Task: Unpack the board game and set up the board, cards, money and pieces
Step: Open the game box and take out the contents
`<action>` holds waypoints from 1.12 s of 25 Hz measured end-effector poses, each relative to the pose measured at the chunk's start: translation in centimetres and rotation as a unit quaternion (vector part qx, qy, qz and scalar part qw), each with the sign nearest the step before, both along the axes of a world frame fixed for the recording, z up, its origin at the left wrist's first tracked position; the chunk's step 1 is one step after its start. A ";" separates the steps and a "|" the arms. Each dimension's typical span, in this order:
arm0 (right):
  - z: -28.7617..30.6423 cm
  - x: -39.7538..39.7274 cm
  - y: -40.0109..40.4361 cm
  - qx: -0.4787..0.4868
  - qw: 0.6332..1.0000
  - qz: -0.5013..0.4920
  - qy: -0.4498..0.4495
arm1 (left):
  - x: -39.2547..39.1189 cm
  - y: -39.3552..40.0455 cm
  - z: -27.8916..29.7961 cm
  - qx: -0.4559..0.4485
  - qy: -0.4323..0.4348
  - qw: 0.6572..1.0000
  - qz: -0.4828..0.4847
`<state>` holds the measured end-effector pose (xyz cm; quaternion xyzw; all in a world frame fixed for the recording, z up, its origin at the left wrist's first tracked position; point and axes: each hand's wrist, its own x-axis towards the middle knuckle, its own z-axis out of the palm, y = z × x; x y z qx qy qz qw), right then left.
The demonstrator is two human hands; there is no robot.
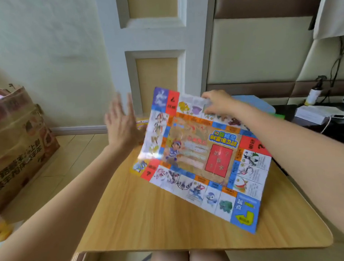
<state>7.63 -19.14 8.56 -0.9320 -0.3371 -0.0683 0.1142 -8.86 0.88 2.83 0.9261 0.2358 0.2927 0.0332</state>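
Wooden desk [143, 219] carries the board [199, 160], tilted up so it can be laid flat; its top edge is pinched by the right hand [217, 105], while the left hand [122, 124] is spread, holding nothing.

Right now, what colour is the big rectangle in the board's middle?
Red, with dark characters, on the unfolded paper game board; head view shows it.

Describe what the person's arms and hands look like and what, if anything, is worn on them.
Both forearms are bare up to the frame's edge: no sleeve shows. The left hand and right hand wear no gloves, and no watch or bracelet shows at either wrist. The left hand is motion-blurred, so small rings cannot be ruled out.
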 end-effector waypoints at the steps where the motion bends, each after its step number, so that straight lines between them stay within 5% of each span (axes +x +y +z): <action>1: -0.8 -0.5 1.5 -0.029 0.999 0.028 -0.011 | 0.2 -0.6 -0.2 0.062 0.077 0.993 -0.068; 3: -2.7 -1.8 3.9 -0.039 0.996 0.065 -0.038 | 0.9 -2.1 -2.2 0.101 0.257 0.943 -0.186; 6: -5.7 -2.4 4.6 -0.040 0.996 0.042 -0.061 | 1.9 -3.2 -7.1 0.016 0.434 0.877 -0.206; 9: -9.7 -1.9 2.5 -0.130 0.982 -0.014 0.139 | 2.3 -3.1 -9.8 -0.065 0.513 0.840 -0.162; 13: -12.8 -2.4 0.0 -0.264 0.924 0.015 0.278 | 3.0 -2.1 -8.9 -0.069 0.499 0.841 -0.198; 24: -13.7 -0.7 3.7 -0.234 0.940 0.001 0.248 | 7.3 0.7 -8.3 -0.059 0.434 0.888 -0.142; 28: -12.0 -0.2 3.7 -0.243 0.936 0.030 0.251 | 9.1 -2.5 -8.0 -0.095 0.390 0.891 -0.211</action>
